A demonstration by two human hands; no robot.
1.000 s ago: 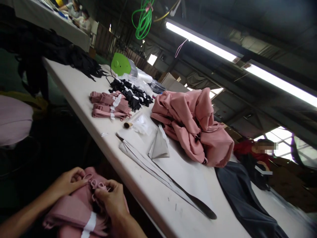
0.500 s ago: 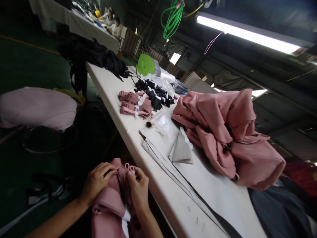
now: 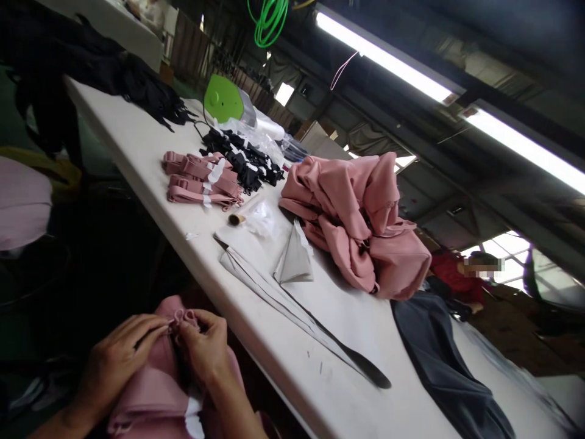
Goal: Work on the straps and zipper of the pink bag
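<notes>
Left hand (image 3: 119, 356) and right hand (image 3: 206, 350) meet fingertip to fingertip, both pinched narrow on the small loops at the top of a pink fabric bundle (image 3: 146, 396). The bundle sits below the near edge of the white table (image 3: 137, 146), apparently on the lap for close work. Farther off lie banded pink straps (image 3: 201, 183) and black straps (image 3: 242, 161), seemingly grouped by colour, with a heaped pink garment (image 3: 356, 225) to the right.
</notes>
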